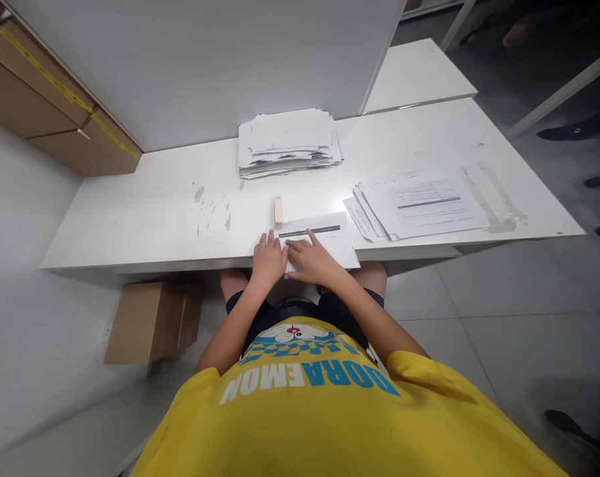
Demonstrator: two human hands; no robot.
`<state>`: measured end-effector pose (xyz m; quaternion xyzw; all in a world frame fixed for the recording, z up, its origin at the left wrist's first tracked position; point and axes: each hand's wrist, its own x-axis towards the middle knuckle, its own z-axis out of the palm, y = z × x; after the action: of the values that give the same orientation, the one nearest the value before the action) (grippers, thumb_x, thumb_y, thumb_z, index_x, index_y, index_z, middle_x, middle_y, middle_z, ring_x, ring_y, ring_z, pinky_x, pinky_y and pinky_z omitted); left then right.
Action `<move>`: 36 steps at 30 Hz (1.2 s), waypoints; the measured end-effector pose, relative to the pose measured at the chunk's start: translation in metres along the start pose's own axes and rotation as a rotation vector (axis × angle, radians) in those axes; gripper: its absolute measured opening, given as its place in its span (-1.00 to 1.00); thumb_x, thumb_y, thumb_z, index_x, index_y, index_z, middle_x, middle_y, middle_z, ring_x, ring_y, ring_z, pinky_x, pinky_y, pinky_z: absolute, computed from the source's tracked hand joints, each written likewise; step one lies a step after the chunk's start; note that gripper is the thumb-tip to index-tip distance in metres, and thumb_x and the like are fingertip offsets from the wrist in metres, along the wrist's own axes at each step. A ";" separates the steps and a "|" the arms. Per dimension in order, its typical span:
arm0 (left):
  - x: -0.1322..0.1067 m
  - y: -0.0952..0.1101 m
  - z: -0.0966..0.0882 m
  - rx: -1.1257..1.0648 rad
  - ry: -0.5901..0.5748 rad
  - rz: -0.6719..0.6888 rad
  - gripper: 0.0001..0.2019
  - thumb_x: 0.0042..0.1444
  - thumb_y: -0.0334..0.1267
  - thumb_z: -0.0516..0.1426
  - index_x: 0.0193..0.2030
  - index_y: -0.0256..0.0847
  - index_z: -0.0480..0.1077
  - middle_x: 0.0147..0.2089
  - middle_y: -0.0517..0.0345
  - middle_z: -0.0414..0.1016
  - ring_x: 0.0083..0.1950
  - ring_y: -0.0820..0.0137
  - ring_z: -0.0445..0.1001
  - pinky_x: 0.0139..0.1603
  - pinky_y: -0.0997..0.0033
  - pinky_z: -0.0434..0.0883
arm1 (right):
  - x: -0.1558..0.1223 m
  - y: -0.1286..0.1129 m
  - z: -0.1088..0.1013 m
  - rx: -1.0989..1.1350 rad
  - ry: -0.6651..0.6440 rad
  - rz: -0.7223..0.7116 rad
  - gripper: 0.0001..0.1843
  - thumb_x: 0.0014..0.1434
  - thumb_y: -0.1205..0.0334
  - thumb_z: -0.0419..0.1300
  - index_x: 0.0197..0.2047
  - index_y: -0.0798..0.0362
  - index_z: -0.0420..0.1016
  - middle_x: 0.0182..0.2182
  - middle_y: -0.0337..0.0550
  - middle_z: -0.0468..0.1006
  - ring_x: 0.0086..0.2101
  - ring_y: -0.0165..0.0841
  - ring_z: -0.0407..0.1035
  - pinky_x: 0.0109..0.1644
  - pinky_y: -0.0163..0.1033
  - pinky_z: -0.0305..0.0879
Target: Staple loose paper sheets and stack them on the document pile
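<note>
A folded white sheet of paper (324, 233) with a dark printed bar lies at the near edge of the white table (146, 218). My left hand (269, 257) rests on the sheet's left end, fingers stretched flat and close together. My right hand (312, 258) lies flat on the paper beside it, fingers spread, index finger pointing toward the dark bar. A small cream-coloured block (279, 210), like an eraser or glue stick, stands just beyond my left hand.
A thick stack of papers (289, 141) sits at the back of the table against the white partition. A fanned pile of printed sheets (419, 205) lies to the right. A cardboard box (151, 321) stands under the table at left. Other people's shoes show at far right.
</note>
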<state>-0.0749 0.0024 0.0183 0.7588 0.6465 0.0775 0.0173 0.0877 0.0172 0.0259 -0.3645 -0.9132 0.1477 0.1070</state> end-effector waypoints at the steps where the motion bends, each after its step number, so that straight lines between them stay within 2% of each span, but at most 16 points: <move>1: -0.002 0.001 0.001 0.006 -0.003 -0.004 -0.55 0.38 -0.19 -0.04 0.21 -0.48 0.39 0.39 -0.35 0.27 0.42 -0.10 0.21 0.26 -0.05 0.36 | 0.001 0.004 -0.002 0.029 -0.010 -0.013 -0.34 0.14 -0.05 0.31 0.21 0.16 0.45 0.23 0.20 0.41 0.21 0.07 0.30 0.45 0.35 -0.24; 4: -0.005 0.002 0.003 0.014 -0.004 0.003 -0.54 0.37 -0.21 -0.04 0.26 -0.51 0.34 0.39 -0.31 0.27 0.42 -0.07 0.22 0.27 -0.01 0.34 | 0.004 0.022 -0.002 0.148 0.005 -0.042 -0.50 0.24 -0.07 0.22 0.12 0.05 0.53 0.19 0.09 0.46 0.28 0.03 0.20 0.43 0.33 -0.15; 6: -0.006 0.001 0.004 0.009 -0.007 0.026 -0.54 0.37 -0.22 -0.03 0.26 -0.50 0.34 0.37 -0.29 0.31 0.38 -0.04 0.27 0.26 0.00 0.34 | 0.007 0.033 0.001 0.188 0.063 -0.019 -0.50 0.29 -0.07 0.14 0.17 0.04 0.49 0.23 0.05 0.42 0.33 -0.02 0.12 0.43 0.27 -0.10; 8: -0.006 0.000 0.004 0.000 -0.002 0.046 -0.56 0.36 -0.24 -0.02 0.24 -0.50 0.37 0.32 -0.29 0.37 0.33 -0.01 0.33 0.22 0.01 0.36 | 0.010 0.041 0.007 0.158 0.090 0.030 -0.39 0.31 -0.07 0.11 0.31 0.09 0.34 0.34 0.07 0.27 0.38 -0.03 0.02 0.44 0.23 -0.12; 10: -0.005 -0.002 0.004 -0.011 0.013 0.065 -0.58 0.35 -0.25 -0.01 0.20 -0.50 0.40 0.28 -0.30 0.42 0.28 0.03 0.37 0.19 0.05 0.38 | 0.012 0.043 0.015 0.086 0.058 0.071 -0.29 0.33 -0.05 0.07 0.41 0.16 0.17 0.43 0.09 0.08 0.41 -0.03 -0.08 0.45 0.22 -0.16; 12: -0.004 -0.004 0.003 -0.021 0.026 0.082 -0.60 0.34 -0.26 -0.01 0.17 -0.49 0.41 0.25 -0.29 0.45 0.24 0.06 0.40 0.15 0.08 0.40 | 0.013 0.042 0.021 0.022 0.014 0.091 -0.27 0.35 -0.02 0.03 0.45 0.20 0.07 0.46 0.09 -0.02 0.42 -0.04 -0.12 0.46 0.21 -0.17; 20: -0.007 -0.011 -0.002 0.024 0.029 0.091 -0.61 0.35 -0.25 -0.01 0.25 -0.31 0.36 0.28 -0.08 0.43 0.21 0.10 0.37 0.12 0.11 0.38 | 0.014 0.039 0.027 -0.054 0.004 0.139 -0.23 0.38 -0.10 -0.06 0.48 0.21 0.02 0.47 0.08 -0.09 0.43 -0.06 -0.13 0.47 0.16 -0.15; 24: -0.008 -0.011 0.000 0.025 0.021 0.055 -0.60 0.34 -0.25 0.00 0.27 -0.27 0.34 0.21 -0.11 0.46 0.17 0.10 0.38 0.11 0.11 0.38 | 0.013 0.037 0.028 -0.052 0.004 0.115 -0.25 0.38 -0.11 -0.08 0.47 0.18 0.06 0.46 0.05 -0.06 0.43 -0.07 -0.11 0.46 0.15 -0.13; 30: -0.006 -0.011 0.007 -0.003 0.049 0.025 -0.56 0.35 -0.26 -0.04 0.32 -0.25 0.29 0.39 -0.12 0.27 0.32 0.07 0.27 0.23 0.06 0.31 | 0.016 0.037 0.030 -0.059 0.027 0.142 -0.25 0.40 -0.13 -0.12 0.48 0.18 0.04 0.47 0.03 -0.07 0.43 -0.09 -0.12 0.47 0.15 -0.15; 36: 0.009 -0.019 0.010 -0.036 0.037 0.026 -0.52 0.36 -0.19 -0.04 0.35 -0.27 0.25 0.44 -0.09 0.22 0.43 0.04 0.15 0.35 0.04 0.22 | 0.025 0.039 0.029 -0.057 0.033 0.208 -0.27 0.41 -0.09 -0.14 0.48 0.16 0.02 0.47 0.02 -0.07 0.43 -0.10 -0.12 0.47 0.13 -0.15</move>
<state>-0.0904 0.0146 0.0069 0.7653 0.6351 0.1032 0.0178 0.0862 0.0564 -0.0124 -0.4627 -0.8723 0.1260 0.0955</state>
